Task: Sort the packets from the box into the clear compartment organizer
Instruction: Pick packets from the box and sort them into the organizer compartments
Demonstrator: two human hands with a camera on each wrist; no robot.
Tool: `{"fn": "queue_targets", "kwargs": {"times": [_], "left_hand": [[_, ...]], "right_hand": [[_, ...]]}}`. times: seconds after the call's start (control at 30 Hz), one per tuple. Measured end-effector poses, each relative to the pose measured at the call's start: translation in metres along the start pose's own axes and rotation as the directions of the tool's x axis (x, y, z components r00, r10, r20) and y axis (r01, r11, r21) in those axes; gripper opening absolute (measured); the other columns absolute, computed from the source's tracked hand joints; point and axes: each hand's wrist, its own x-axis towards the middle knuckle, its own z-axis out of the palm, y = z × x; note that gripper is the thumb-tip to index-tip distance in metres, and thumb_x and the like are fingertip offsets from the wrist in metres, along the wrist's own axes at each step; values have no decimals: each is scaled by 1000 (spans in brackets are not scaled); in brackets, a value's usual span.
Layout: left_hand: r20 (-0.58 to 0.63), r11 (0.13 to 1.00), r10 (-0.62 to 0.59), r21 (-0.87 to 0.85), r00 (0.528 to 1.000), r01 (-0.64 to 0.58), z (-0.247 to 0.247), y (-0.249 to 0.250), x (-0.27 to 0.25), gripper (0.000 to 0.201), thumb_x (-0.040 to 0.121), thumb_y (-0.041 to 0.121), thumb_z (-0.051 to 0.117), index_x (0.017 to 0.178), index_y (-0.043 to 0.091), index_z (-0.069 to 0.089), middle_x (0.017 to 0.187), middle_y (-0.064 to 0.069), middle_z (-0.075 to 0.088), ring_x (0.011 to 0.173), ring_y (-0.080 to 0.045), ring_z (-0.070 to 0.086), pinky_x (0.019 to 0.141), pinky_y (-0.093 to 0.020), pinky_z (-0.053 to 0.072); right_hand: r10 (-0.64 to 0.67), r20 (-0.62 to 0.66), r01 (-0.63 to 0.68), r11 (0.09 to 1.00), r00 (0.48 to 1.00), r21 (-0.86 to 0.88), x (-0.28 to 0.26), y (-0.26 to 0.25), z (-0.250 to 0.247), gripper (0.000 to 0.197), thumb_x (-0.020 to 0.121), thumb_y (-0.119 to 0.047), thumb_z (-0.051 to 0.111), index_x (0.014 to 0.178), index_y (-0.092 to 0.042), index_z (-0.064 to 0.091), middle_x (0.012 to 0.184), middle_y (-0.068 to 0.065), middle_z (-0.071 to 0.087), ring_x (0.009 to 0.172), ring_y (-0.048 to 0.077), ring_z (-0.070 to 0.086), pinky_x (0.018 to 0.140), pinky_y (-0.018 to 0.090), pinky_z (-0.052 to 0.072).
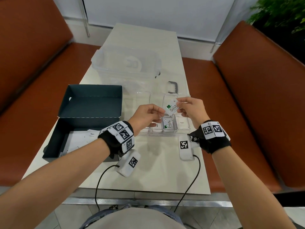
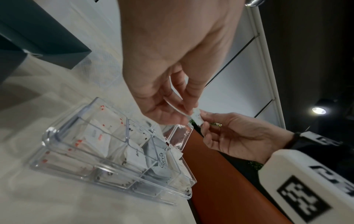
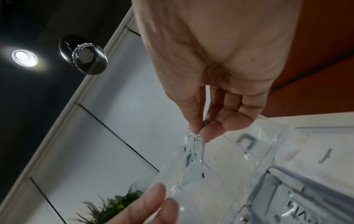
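Note:
Both hands hold one white Stevia packet (image 1: 171, 109) above the clear compartment organizer (image 1: 158, 133). My left hand (image 1: 160, 111) pinches its left edge and my right hand (image 1: 179, 104) pinches its upper right corner. The left wrist view shows the left hand (image 2: 182, 109) and the right hand (image 2: 201, 119) meeting on the packet (image 2: 197, 116) over the organizer (image 2: 47, 136). Seen from the right wrist, thumb and forefinger of the right hand (image 3: 199, 133) grip the packet (image 3: 193, 151). Another Stevia packet (image 1: 168, 125) lies in a front compartment. The dark box (image 1: 85, 123) at the left holds white packets (image 1: 80, 139).
A clear lidded container (image 1: 127, 63) stands behind the organizer, with a grey handle (image 1: 173, 86) beside it. The white table (image 1: 148, 171) is flanked by orange-brown benches (image 1: 247, 96). A green plant (image 1: 280, 12) is at the far right. Cables hang from both wrists over the near table edge.

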Motion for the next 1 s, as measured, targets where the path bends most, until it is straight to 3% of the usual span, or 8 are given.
{"fn": "queue_targets", "kwargs": {"times": [0.1, 0.27, 0.4, 0.47, 0.53, 0.67, 0.77, 1.0], "left_hand": [[1, 1000, -29, -9, 1000, 29, -2, -3, -2, 16, 93, 1, 59, 96, 14, 67, 89, 1, 71, 69, -10, 67, 63, -22, 54], [-20, 999, -48, -6, 999, 48, -7, -5, -4, 14, 94, 3, 58, 98, 13, 67, 88, 3, 71, 70, -11, 67, 63, -21, 54], [-30, 998, -59, -13, 998, 59, -11, -6, -6, 15, 95, 3, 57, 98, 14, 67, 88, 3, 71, 71, -12, 67, 64, -22, 54], [-35, 998, -63, -15, 997, 63, -12, -7, -8, 16, 94, 2, 57, 100, 13, 67, 88, 3, 71, 73, -13, 67, 62, -20, 54], [-39, 998, -66, -13, 997, 65, -13, -7, -9, 17, 95, 2, 56, 105, 10, 66, 91, 2, 71, 75, -14, 67, 63, -20, 53], [-46, 997, -69, -21, 997, 68, -15, -7, -11, 18, 95, 2, 55, 107, 9, 66, 91, 3, 71, 76, -14, 66, 62, -19, 53], [-48, 997, -75, -30, 996, 74, -16, -8, -12, 19, 95, 1, 55, 107, 8, 66, 92, 2, 71, 75, -14, 66, 62, -19, 54], [-45, 996, -88, -24, 995, 87, -17, -9, -16, 19, 96, 1, 54, 109, 8, 66, 97, -2, 70, 77, -15, 66, 63, -20, 54]], "right_hand": [[-6, 1, 6, 979, 1000, -206, 9, 10, -4, 15, 89, -8, 61, 95, -17, 72, 77, 0, 66, 61, 8, 57, 56, 20, 46], [-73, 79, 103, 853, 994, -511, 12, 24, 8, 22, 91, -7, 54, 96, -17, 73, 78, -7, 60, 64, 3, 51, 56, 13, 37], [-78, 61, 99, 809, 995, -580, 13, 33, 21, 10, 88, -8, 63, 95, -9, 69, 86, 4, 63, 79, 15, 57, 61, 17, 38], [-87, 74, 114, 786, 993, -607, 12, 37, 26, 9, 86, -6, 65, 93, -6, 69, 83, 5, 62, 77, 15, 56, 56, 14, 37], [-108, 88, 139, 752, 990, -644, 10, 40, 30, 9, 84, -5, 66, 93, -5, 69, 83, 5, 60, 77, 16, 55, 62, 18, 40], [-165, 121, 199, 628, 979, -753, 6, 46, 30, 15, 86, -7, 65, 100, -9, 68, 98, 8, 56, 85, 20, 53, 80, 30, 44], [-107, 169, 199, 464, 980, -863, 3, 49, 31, 18, 86, -15, 66, 104, -17, 68, 109, 3, 62, 104, 24, 56, 92, 36, 39], [-38, 159, 162, 342, 987, -926, 0, 50, 39, 21, 86, -19, 65, 106, -25, 65, 104, -1, 65, 104, 24, 53, 91, 40, 28]]}}
